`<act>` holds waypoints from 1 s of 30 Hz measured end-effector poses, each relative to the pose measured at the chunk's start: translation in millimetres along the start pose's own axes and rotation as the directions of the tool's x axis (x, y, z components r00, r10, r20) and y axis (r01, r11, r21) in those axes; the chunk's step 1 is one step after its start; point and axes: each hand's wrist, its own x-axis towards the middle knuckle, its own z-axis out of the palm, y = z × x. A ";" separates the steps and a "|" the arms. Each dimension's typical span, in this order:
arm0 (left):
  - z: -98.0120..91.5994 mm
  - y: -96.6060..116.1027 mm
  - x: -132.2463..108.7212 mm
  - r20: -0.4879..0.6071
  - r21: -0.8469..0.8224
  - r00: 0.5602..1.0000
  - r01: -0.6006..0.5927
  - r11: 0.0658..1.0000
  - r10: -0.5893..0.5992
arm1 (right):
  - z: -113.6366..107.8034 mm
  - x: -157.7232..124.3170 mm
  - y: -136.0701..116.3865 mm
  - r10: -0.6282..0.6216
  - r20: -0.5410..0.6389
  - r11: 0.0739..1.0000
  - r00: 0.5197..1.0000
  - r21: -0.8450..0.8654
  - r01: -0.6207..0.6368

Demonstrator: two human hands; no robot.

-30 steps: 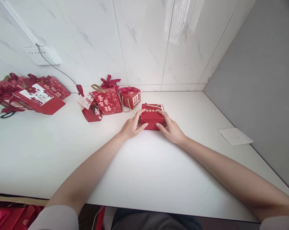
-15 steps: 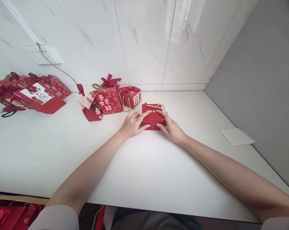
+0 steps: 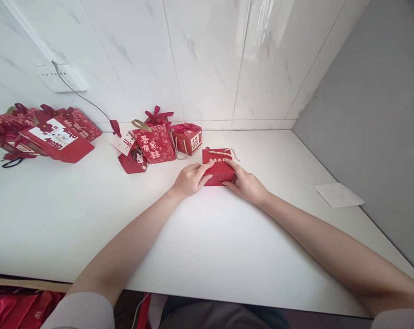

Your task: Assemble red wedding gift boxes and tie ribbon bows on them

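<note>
A red gift box with gold lettering and a twisted cream cord handle rests on the white table. My left hand grips its left side, index finger on the lid and thumb on the front face. On the opposite side my right hand holds it the same way, thumb near the lower front. The lid's front edge shows as a crease above the front panel. Other fingers are hidden along the box's sides. Just behind to the left stands a smaller red box with a ribbon bow.
Left of the boxes lean a red patterned gift bag and a small red carton. More red boxes pile up at far left. A white paper lies by the grey partition. A cable hangs from the wall socket.
Both hands have shifted slightly on the box. My right thumb has slid left and down the front, my left fingers have moved a little lower, and more gold lettering shows.
</note>
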 end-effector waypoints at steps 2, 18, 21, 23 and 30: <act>2.0 -2.0 -1.6 0.001 0.019 1.000 -0.015 1.000 0.015 | -0.8 -0.1 -0.9 -0.003 0.004 1.000 1.000 0.009 0.003; 2.5 -3.2 -2.5 0.034 -0.050 0.999 0.013 0.999 -0.011 | -9.9 2.2 1.4 -0.077 0.094 0.996 0.993 0.044 0.073; -2.2 -0.3 -1.5 0.019 -0.152 0.999 0.047 0.987 -0.045 | -8.1 2.6 2.2 -0.092 0.086 0.996 0.992 0.008 0.092; -3.7 1.9 -3.0 0.034 -0.253 0.989 0.147 0.956 -0.143 | -6.4 3.1 3.0 -0.112 0.083 0.993 0.990 -0.037 0.115; 8.0 2.8 -8.0 0.028 -0.580 0.866 0.420 0.698 -0.499 | -3.3 5.4 6.5 -0.256 0.053 0.925 0.965 -0.276 0.261</act>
